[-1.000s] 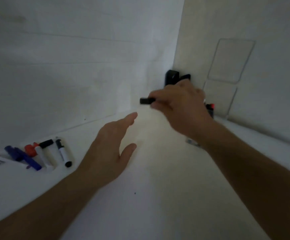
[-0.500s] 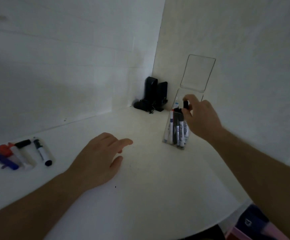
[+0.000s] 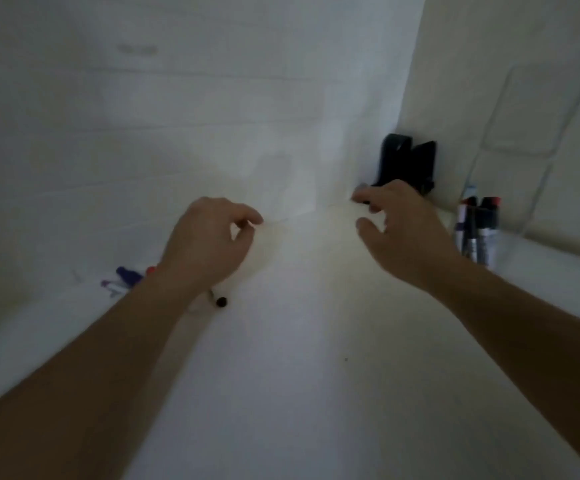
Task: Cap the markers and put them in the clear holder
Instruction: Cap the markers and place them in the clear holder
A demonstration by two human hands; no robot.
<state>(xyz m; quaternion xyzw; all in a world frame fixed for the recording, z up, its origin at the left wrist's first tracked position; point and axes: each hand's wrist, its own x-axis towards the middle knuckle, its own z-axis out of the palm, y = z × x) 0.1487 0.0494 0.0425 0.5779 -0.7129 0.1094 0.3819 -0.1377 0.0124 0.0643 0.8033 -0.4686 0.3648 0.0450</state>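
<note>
From the head camera, two bare forearms reached over a white tabletop [image 3: 281,393] in a white corner. The left hand [image 3: 209,244] hovered with fingers loosely curled, holding nothing. The right hand [image 3: 403,233] was spread, fingers relaxed and apart, empty. Capped markers [image 3: 477,230] stood upright in a clear plastic holder [image 3: 510,147] against the right wall. Loose purple, red and black-capped markers [image 3: 126,278] lay at left, partly hidden behind the left wrist. Black upright objects [image 3: 406,161] stood in the corner.

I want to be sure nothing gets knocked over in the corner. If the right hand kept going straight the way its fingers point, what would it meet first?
Probably the black object in the corner: the right hand points up-left just before it. Depth is unclear.
</note>
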